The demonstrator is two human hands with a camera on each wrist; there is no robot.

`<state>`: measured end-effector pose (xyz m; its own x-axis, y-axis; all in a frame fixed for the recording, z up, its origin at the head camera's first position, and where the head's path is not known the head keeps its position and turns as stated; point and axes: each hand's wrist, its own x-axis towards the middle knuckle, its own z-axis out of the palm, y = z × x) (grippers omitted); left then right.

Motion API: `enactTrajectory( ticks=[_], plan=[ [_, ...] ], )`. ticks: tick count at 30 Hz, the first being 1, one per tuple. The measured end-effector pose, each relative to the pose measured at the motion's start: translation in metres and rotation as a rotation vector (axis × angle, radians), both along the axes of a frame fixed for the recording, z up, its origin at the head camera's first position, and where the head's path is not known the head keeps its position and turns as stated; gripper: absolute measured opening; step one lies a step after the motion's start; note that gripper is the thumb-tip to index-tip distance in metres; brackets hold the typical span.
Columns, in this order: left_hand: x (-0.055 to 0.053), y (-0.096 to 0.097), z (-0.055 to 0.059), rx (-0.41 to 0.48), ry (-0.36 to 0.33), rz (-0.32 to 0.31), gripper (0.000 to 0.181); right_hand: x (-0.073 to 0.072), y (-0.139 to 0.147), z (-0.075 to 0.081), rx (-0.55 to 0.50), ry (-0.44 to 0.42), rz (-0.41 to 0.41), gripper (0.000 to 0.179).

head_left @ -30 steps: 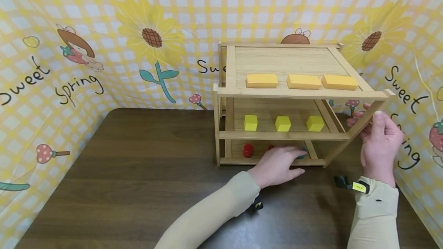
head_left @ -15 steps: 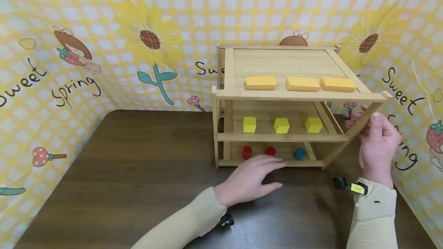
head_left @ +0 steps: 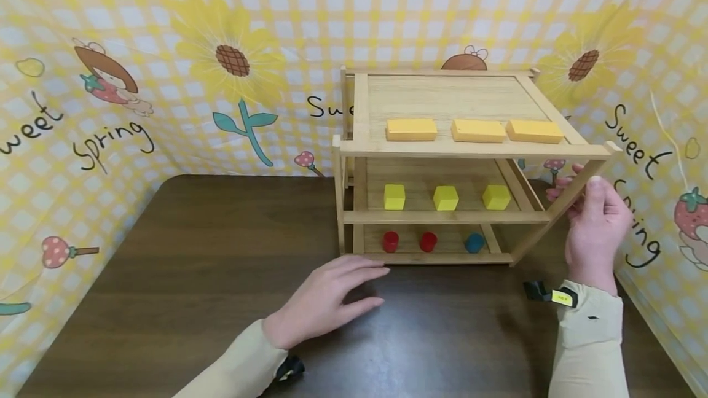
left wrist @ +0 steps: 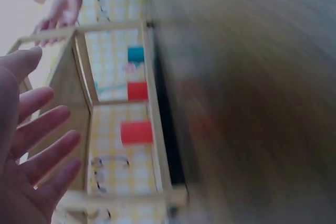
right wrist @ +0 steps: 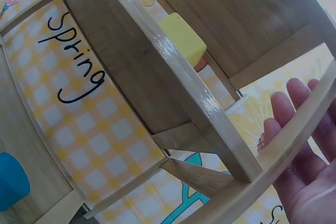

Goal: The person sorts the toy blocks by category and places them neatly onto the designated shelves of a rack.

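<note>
A three-level wooden shelf [head_left: 442,94] stands on the table. My left hand [head_left: 318,303] is just in front of its lower left corner, fingers apart and holding nothing. On the right, my right hand [head_left: 597,232] holds the slanted front post [right wrist: 315,108], with fingers behind it and thumb on the near side. Two red cylinders [head_left: 390,242] and a blue cylinder [head_left: 474,243] stand in a row on the bottom level. Three yellow cubes [head_left: 445,198] line the middle level. Along the top level's front edge lie three yellow-orange rectangular blocks [head_left: 411,130].
Dark wooden table surface [head_left: 232,232] stretches left and in front of the shelf. A yellow checked cloth [head_left: 310,17] with printed flowers hangs behind and at both sides. Black wrist-camera mounts [head_left: 290,367] sit at the cuffs.
My left hand has drawn back from the blue cylinder, leftward and toward me, uncovering the bottom row. The right hand stays at the post. The view has shifted slightly.
</note>
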<state>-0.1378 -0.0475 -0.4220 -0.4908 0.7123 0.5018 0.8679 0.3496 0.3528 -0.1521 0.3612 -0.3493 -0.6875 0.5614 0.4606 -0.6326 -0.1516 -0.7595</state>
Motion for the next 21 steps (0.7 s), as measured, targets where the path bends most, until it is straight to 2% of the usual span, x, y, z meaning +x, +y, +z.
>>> enactTrajectory(
  ticks=[4, 8, 11, 14, 15, 18, 21],
  plan=[
    [0.000, -0.027, -0.005, 0.048, 0.019, 0.057, 0.044, 0.001, -0.001, 0.000, 0.025, -0.043, -0.041, 0.045],
    [-0.007, -0.057, -0.007, 0.082, 0.064, 0.135, 0.045, 0.003, -0.004, 0.003, 0.053, -0.070, -0.113, 0.037],
    [-0.017, -0.080, -0.006, 0.072, 0.105, 0.215, 0.046, 0.009, -0.014, 0.013, 0.190, -0.056, -0.316, 0.029],
    [-0.027, -0.104, -0.006, 0.045, 0.128, 0.318, 0.048, 0.019, -0.033, 0.029, 0.325, -0.021, -0.550, 0.032],
    [-0.031, -0.111, -0.006, 0.038, 0.130, 0.352, 0.050, 0.022, -0.040, 0.034, 0.359, 0.000, -0.605, 0.033],
    [-0.038, -0.131, -0.004, 0.033, 0.134, 0.439, 0.052, 0.032, -0.058, 0.047, 0.345, 0.110, -0.625, 0.030],
    [-0.044, -0.144, -0.002, 0.025, 0.130, 0.496, 0.054, 0.037, -0.075, 0.054, 0.264, 0.252, -0.567, 0.031]
  ],
)
